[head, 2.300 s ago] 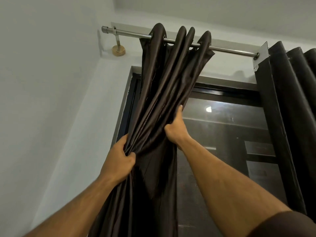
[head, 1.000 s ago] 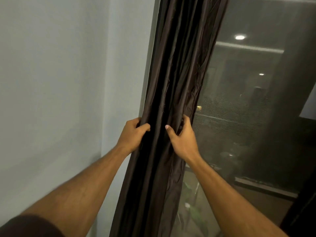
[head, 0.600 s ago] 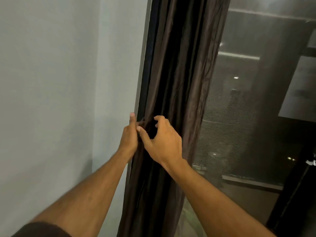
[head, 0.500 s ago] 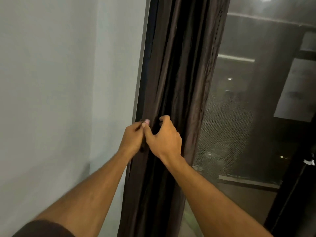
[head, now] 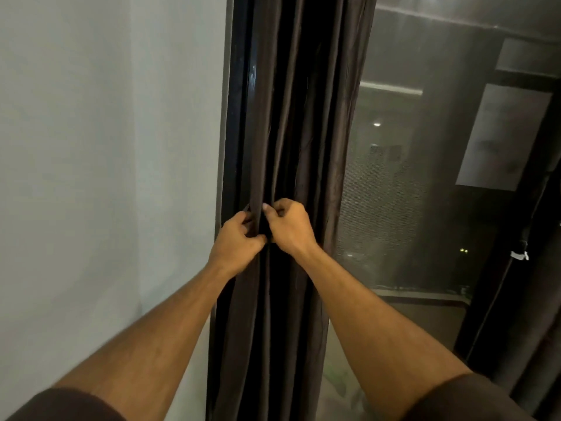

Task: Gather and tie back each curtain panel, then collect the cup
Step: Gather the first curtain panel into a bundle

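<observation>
Both your hands on the gathered dark brown satin curtain panel [head: 300, 123].
Your left hand [head: 235, 242] and right hand [head: 290, 226] each grip clamped on its folds (knuckles nearly touching), beside the black window frame [head: 239, 117].

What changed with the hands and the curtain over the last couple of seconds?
Both hands came down from high up near the rod to mid-height on the curtain panel. They were apart then, each gripping a side; now the left hand and right hand sit close together at its left front folds, fingers curled into the fabric. The panel stays bunched beside the window frame, with no tie visible.
</observation>
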A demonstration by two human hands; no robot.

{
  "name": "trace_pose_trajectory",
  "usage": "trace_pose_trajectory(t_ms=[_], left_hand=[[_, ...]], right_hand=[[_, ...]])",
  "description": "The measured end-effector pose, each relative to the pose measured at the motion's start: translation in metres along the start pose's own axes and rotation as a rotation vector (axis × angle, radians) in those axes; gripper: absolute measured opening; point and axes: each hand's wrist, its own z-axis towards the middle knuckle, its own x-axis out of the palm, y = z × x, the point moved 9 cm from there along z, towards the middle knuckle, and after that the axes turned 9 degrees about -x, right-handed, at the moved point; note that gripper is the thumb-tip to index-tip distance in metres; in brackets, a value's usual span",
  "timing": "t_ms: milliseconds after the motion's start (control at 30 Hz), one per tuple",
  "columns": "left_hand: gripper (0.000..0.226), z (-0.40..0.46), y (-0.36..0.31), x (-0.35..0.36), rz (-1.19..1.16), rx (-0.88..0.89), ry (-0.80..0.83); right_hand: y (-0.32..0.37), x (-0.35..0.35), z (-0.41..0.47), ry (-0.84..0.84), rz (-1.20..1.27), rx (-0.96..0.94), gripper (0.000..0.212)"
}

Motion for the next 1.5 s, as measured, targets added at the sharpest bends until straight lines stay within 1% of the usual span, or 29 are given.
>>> trace_pose_trajectory(t_ms=[33,67,100,133,167,233,267,300,367,467,567,700,767,833,867,900,967,1000,1067,1133,1300,1367,1400,1433,1467,1500], left_hand=[[0.037,0.0,-0.002,0.002,-0.003,0.001,0.017],[0.037,0.001,-0.005,0.002,0.015,0.008,0.003],[0.033,0.002,-0.009,-0.002,0.041,0.017,-0.034],[0.028,0.002,-0.01,-0.008,0.074,0.018,-0.078],[0.027,0.002,-0.011,-0.013,0.1,0.016,-0.113],[0.031,0.001,-0.009,-0.021,0.121,0.003,-0.151],[0.032,0.0,-0.008,-0.024,0.125,-0.005,-0.162],[0.034,-0.001,-0.007,-0.027,0.129,-0.013,-0.174],[0.039,-0.002,-0.006,-0.029,0.144,-0.027,-0.193],[0.047,-0.002,-0.006,-0.029,0.175,-0.036,-0.196],[0.047,-0.003,-0.007,-0.029,0.196,-0.021,-0.199],[0.044,0.0,-0.006,-0.029,0.206,-0.004,-0.217],[0.041,0.001,-0.005,-0.026,0.205,-0.001,-0.218],[0.038,0.002,-0.005,-0.023,0.201,0.005,-0.207],[0.037,0.001,-0.006,-0.021,0.19,0.013,-0.204],[0.037,0.001,-0.007,-0.019,0.175,0.022,-0.197],[0.038,-0.001,-0.01,-0.014,0.14,0.039,-0.161],[0.038,-0.001,-0.012,-0.009,0.119,0.044,-0.132],[0.041,-0.004,-0.016,0.002,0.088,0.052,-0.067],[0.042,-0.007,-0.021,0.012,0.077,0.076,-0.018],[0.047,-0.011,-0.027,0.02,0.072,0.092,0.049],[0.04,-0.01,-0.025,0.018,0.115,0.091,0.047],[0.035,-0.009,-0.024,0.015,0.131,0.094,0.035],[0.032,-0.008,-0.023,0.013,0.143,0.096,0.018],[0.033,-0.007,-0.021,0.011,0.15,0.096,0.004],[0.037,-0.006,-0.02,0.009,0.15,0.091,-0.005]], right_hand=[[0.002,0.012,-0.001,0.085,0.082,0.003,0.041],[0.003,0.02,-0.004,0.147,0.156,0.016,0.05],[0.001,0.021,-0.006,0.163,0.21,0.035,0.054],[-0.003,0.018,-0.006,0.133,0.24,0.041,0.053],[-0.008,0.006,-0.005,0.041,0.198,0.022,0.047],[-0.013,-0.027,-0.007,-0.24,-0.064,-0.037,0.027],[-0.011,-0.039,-0.012,-0.36,-0.196,-0.053,0.024],[-0.007,-0.044,-0.016,-0.435,-0.305,-0.067,0.03],[-0.001,-0.044,-0.02,-0.512,-0.43,-0.11,0.046],[0.007,-0.038,-0.022,-0.564,-0.511,-0.127,0.057],[0.009,-0.04,-0.026,-0.612,-0.518,-0.102,0.064],[0.014,-0.063,-0.041,-0.82,-0.518,-0.133,0.077],[0.01,-0.073,-0.045,-0.857,-0.503,-0.077,0.081],[0.001,-0.078,-0.047,-0.849,-0.47,-0.006,0.077],[-0.003,-0.08,-0.046,-0.833,-0.438,0.002,0.069],[-0.005,-0.08,-0.044,-0.8,-0.397,-0.006,0.056],[-0.01,-0.072,-0.036,-0.67,-0.319,-0.036,0.023],[-0.011,-0.065,-0.032,-0.584,-0.273,-0.041,0.016],[-0.013,-0.045,-0.024,-0.412,-0.151,-0.017,0.024],[-0.009,-0.029,-0.019,-0.283,-0.061,0.004,0.028],[0.005,-0.014,-0.021,-0.12,0.112,-0.047,0.027],[0.011,-0.01,-0.026,-0.037,0.155,-0.068,0.026],[0.013,-0.011,-0.031,-0.027,0.151,-0.085,0.026],[0.015,-0.018,-0.036,-0.073,0.099,-0.117,0.025],[0.019,-0.032,-0.042,-0.183,-0.01,-0.176,0.022],[0.026,-0.049,-0.052,-0.345,-0.153,-0.253,0.018]])
